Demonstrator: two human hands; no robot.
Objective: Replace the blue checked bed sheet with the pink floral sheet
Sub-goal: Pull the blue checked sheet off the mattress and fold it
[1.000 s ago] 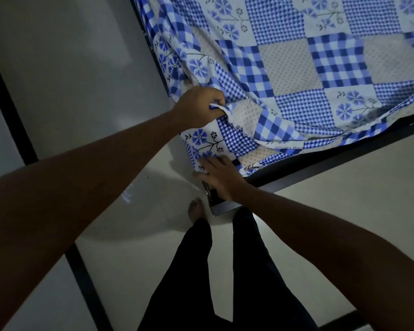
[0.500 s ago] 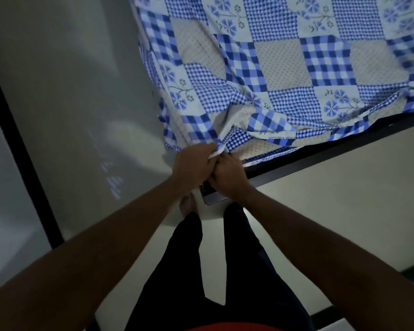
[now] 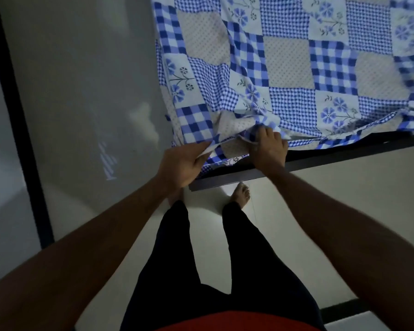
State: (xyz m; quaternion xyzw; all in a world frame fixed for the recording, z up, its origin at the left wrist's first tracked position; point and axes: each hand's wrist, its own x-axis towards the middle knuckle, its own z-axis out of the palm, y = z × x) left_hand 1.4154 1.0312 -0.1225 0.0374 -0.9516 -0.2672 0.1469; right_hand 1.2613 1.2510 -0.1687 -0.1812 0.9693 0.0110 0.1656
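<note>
Along the bed frame [image 3: 344,152], left hand [image 3: 182,164] and right hand [image 3: 269,149] grip sheet [image 3: 285,75] hem.

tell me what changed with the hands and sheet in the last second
The left hand drew its gripped corner of the blue checked sheet back to the corner of the bed. The right hand, flat there before, now grips the sheet's edge too. The sheet still covers the bed.

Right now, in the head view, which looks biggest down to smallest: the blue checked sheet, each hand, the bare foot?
1. blue checked sheet, far the largest.
2. left hand and right hand, about alike, so not ranked apart.
3. bare foot, smallest, though it lies farther from the camera.
</note>
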